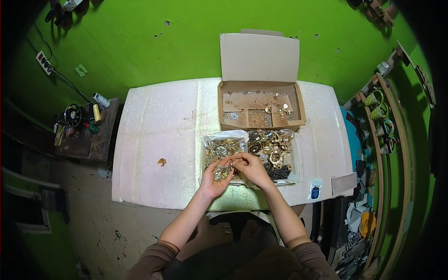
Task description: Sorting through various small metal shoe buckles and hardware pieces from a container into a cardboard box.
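Small shiny gold and clear ornaments (222,173) lie heaped in the cupped palm of my left hand (213,185). My right hand (254,170) is closed in a pinch at the fingertips of the left; what it pinches, if anything, is too small to make out. Both hands are over the near part of a shallow tray lined with white plastic (228,135), which holds many similar glittering pieces. Beside it, to the right, gold buckles and metal fittings (275,148) fill another tray, with black pieces (280,173) at its near end.
An open cardboard box (301,105) with loose ornaments stands behind the trays, its lid (259,57) raised. A brown scrap (162,162) lies on the white table (149,126). At the right are a small packet (315,189), a paper (344,184) and a rack (396,154).
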### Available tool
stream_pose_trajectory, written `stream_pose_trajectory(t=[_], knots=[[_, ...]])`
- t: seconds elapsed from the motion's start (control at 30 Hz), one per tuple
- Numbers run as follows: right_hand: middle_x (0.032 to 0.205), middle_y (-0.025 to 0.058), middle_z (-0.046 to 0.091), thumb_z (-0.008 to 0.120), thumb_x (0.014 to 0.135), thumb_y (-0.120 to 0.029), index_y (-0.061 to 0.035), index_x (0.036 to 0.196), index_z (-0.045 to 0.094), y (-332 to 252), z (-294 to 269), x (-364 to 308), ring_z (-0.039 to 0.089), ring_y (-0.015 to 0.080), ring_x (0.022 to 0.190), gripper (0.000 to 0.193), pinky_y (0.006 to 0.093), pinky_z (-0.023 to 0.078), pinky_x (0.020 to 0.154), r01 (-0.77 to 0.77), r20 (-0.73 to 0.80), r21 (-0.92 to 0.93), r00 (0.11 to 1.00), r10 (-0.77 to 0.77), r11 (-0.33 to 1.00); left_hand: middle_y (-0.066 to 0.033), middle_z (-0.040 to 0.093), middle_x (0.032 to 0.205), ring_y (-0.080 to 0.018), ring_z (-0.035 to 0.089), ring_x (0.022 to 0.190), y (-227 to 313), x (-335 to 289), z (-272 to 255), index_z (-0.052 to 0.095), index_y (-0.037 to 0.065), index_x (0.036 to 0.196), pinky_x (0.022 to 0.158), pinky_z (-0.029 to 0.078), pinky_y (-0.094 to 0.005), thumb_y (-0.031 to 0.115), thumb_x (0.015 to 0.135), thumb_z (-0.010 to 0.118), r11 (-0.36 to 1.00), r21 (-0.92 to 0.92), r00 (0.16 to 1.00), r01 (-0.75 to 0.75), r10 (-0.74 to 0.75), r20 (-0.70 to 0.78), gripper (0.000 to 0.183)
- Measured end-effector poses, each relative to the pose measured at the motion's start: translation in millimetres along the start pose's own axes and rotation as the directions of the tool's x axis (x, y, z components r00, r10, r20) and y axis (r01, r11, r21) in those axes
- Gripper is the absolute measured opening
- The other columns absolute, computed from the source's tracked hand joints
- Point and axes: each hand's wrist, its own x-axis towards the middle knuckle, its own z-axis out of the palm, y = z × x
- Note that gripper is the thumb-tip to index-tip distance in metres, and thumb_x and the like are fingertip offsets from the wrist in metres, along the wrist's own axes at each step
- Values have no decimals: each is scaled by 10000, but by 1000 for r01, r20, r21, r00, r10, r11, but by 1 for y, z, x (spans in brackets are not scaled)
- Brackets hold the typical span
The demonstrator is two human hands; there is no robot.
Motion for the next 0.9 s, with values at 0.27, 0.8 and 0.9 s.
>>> stream_pose_trajectory(t=[0.27, 0.8, 0.9], knots=[[852, 73, 621, 595, 815, -64, 51, 996, 577, 3, 12, -8, 571, 86, 735, 216, 201, 463, 671, -86, -42, 258, 994, 100, 962, -81, 560, 1116, -189, 525, 1053, 16, -11, -2, 520, 24, 1088, 911, 436, -323, 163, 897, 434, 996, -39, 996, 78, -77, 38, 252], [727, -2, 556, 600, 842, -181, -1, 915, 581, 25, 18, -4, 518, 63, 637, 194, 189, 441, 584, -148, -102, 245, 979, 178, 958, -104, 556, 1012, -205, 544, 973, 20, -1, -10, 492, -10, 1025, 897, 471, -311, 123, 884, 465, 990, -84, 991, 115, -108, 79, 196], [709, -29, 534, 609, 832, -163, -7, 903, 592, 20, 23, -7, 432, 30, 625, 172, 164, 348, 541, -143, -48, 232, 986, 158, 962, -107, 555, 1010, -204, 547, 943, 22, -1, -9, 504, -13, 1027, 891, 476, -315, 120, 884, 461, 993, -92, 997, 73, -72, 16, 200]])
